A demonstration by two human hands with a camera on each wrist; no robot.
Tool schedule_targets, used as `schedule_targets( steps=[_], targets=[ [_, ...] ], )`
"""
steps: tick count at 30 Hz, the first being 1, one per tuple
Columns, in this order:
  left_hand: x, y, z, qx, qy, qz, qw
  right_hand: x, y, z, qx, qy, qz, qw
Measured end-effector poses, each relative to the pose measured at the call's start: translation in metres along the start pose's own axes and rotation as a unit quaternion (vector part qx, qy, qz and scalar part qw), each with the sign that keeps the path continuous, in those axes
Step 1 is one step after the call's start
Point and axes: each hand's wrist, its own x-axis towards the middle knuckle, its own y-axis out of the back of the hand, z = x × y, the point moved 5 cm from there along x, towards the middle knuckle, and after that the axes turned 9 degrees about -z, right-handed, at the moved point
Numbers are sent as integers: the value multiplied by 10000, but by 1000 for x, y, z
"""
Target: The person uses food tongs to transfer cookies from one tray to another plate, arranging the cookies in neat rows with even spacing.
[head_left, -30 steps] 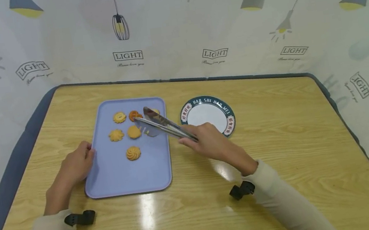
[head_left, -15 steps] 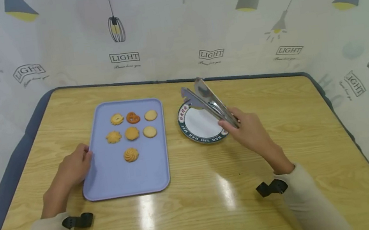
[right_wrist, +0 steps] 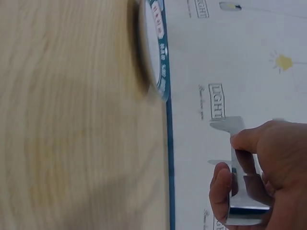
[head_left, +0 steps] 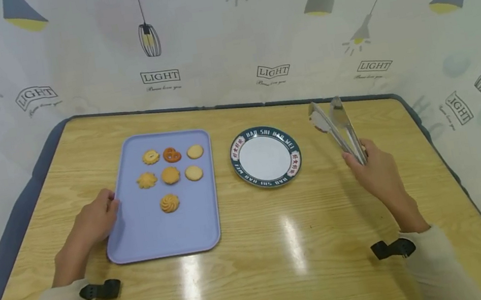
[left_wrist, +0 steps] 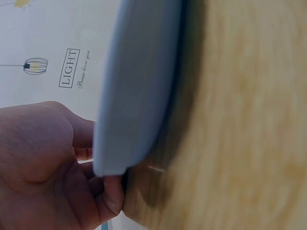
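My left hand [head_left: 95,219] grips the left rim of a lilac tray [head_left: 165,237], thumb at its side and fingertips at its underside in the left wrist view. On the tray lie several biscuits: a brown pretzel [head_left: 172,154], a swirled cookie [head_left: 169,203], a flower-edged cookie [head_left: 147,180], a cookie with a central dimple [head_left: 151,156], a golden round one [head_left: 170,175] and two pale round ones [head_left: 195,151]. Over the right part of the table, my right hand [head_left: 377,171] holds metal tongs [head_left: 343,130], their tips spread with nothing between them.
A round white plate [head_left: 264,158] with a green lettered rim stands on the wooden table [head_left: 259,280], right of the tray. The table's dark-edged back [head_left: 234,104] meets a wall covering [head_left: 205,32] printed with lamps.
The right hand has carried the tongs from over the tray's upper right, across the plate, to the plate's right. The left hand has stayed at the tray's rim.
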Motion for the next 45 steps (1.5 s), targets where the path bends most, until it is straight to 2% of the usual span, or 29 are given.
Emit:
schedule_targets(
  steps=[5, 9, 16, 24, 33, 40, 45],
  targets=[
    [0, 1, -1, 24, -29, 38, 10000, -4, 0, 19, -57, -135, -119, 9998],
    [0, 1, -3, 6, -17, 40, 10000, -6, -3, 28, -52, -125, -57, 9999],
    [1, 1, -5, 13, 15, 43, 10000, -3, -13, 38, -42, -239, -221, 9995],
    [3, 0, -4, 23, -23, 32, 10000, 1, -19, 43, -113, -435, -463, 9979],
    [6, 2, -3, 43, -38, 2, 10000, 3, -30, 49, -242, -899, -919, 9914],
    [5, 2, -6, 0, -29, -59, 10000, 2, -35, 47, -596, -970, -1054, 9879],
    [6, 2, -7, -29, -106, -143, 9998, -2, -33, 44, -846, -1041, -1347, 9818]
  ],
)
